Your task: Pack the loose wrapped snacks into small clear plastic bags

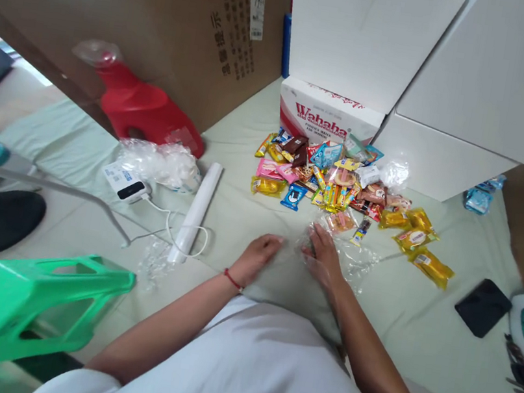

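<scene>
My left hand [257,256] and my right hand [323,255] rest on a clear plastic bag [355,260] lying flat on the pale green sheet. The right hand's fingers press its crinkled edge; the left hand's fingers curl at the bag's left side, and I cannot see a firm grip. Just beyond the hands lies a heap of wrapped snacks [333,181]: yellow packets [424,250], a pink one, a blue one and small sticks.
A white Wahaha carton [325,117] and large white boxes [497,74] stand behind the snacks. A roll of bags [196,212], crumpled plastic [163,165], a power bank with cable [131,190], a red stool [149,111], a green stool [13,307] and a black phone [482,307] surround me.
</scene>
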Tool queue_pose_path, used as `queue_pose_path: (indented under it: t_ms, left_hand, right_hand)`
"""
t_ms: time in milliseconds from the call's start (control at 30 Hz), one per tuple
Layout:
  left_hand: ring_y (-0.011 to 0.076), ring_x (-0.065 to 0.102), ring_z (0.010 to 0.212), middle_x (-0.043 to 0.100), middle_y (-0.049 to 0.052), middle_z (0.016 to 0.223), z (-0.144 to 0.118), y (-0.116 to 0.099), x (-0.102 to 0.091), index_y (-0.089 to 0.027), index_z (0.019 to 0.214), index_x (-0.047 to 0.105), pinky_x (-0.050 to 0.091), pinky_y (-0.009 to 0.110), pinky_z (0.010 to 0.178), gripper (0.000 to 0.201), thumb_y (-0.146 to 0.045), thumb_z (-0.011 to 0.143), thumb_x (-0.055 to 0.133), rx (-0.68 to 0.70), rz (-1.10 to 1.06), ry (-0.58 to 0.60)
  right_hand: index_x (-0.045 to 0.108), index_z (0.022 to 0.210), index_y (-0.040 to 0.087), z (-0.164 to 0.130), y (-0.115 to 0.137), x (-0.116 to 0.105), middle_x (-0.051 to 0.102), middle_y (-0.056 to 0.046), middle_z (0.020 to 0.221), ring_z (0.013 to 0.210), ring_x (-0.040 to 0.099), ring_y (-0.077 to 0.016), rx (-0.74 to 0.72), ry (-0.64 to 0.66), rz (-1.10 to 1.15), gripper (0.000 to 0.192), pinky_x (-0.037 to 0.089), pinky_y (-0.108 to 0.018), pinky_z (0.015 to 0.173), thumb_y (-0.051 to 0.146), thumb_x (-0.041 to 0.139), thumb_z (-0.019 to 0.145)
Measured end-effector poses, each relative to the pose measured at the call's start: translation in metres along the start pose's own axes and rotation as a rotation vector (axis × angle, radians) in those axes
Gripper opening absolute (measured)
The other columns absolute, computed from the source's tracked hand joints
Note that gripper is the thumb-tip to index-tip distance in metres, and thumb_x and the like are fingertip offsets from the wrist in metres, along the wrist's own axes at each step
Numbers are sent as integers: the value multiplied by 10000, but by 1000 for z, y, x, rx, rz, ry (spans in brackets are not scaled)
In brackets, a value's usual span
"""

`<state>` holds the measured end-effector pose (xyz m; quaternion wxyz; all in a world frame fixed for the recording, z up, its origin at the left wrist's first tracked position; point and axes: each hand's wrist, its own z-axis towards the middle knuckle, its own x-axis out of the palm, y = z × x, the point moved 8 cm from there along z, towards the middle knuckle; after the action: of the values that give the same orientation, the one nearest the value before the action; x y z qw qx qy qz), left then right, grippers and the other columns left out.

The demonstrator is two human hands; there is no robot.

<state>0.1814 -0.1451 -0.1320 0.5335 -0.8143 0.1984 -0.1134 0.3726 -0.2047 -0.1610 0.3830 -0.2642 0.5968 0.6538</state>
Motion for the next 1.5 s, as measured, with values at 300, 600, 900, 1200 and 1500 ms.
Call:
queue_pose_path:
  t_ms: [300, 600, 900, 1200, 1500]
  left_hand:
    - [218, 632, 941, 656, 23, 804, 20, -28, 59, -209, 590, 471, 471, 297, 818, 350, -335, 608, 797, 181, 170, 166]
    - [44, 326, 416, 362, -123, 507, 17, 4, 0, -233, 638, 343, 219, 186, 438, 588, -388, 510, 896, -153, -42, 189]
    - [180, 550, 762, 582, 23, 887, -27, -84, -77, -212, 823, 596, 466, 312, 722, 173, -200, 694, 711, 316, 629, -467]
    - [313, 629, 1229, 723, 171, 1225, 21, -55, 91, -161, 1066, 745, 452, 475, 1101, 278, -189, 956, 491, 546, 971, 123]
    - [365, 262, 1581, 330, 79, 1700, 27, -13, 56, -331, 1564, 471, 134, 733, 1226, 536, -457, 1049, 393, 611, 1298, -31]
  right_hand:
    - [301, 1657, 223, -7, 11, -15, 373, -150, 1665, 1543, 349, -305, -81, -7, 35, 724, 322, -554, 1245, 438, 531, 1005]
    - [325, 1647, 204, -11, 22, -16, 329, -153, 1685, 1559, 311, -300, -156, 56, -35, 727, 291, -544, 1257, 504, 525, 1016]
    - [407, 1613, 236, -2, 33, 4, 273, -126, 1712, 1568, 214, -438, -16, 160, -217, 956, 144, -679, 1244, 663, 741, 824]
    - [458, 1586, 169, -16, 52, 18, 413, -193, 1634, 1558, 272, -393, -117, 276, -172, 771, 77, -648, 1272, 490, 669, 918]
    - [657, 1395, 269, 12, 17, -90, 709, -99, 1292, 1204, 594, -275, 12, -56, -71, 437, 470, -453, 1045, 258, 380, 1058]
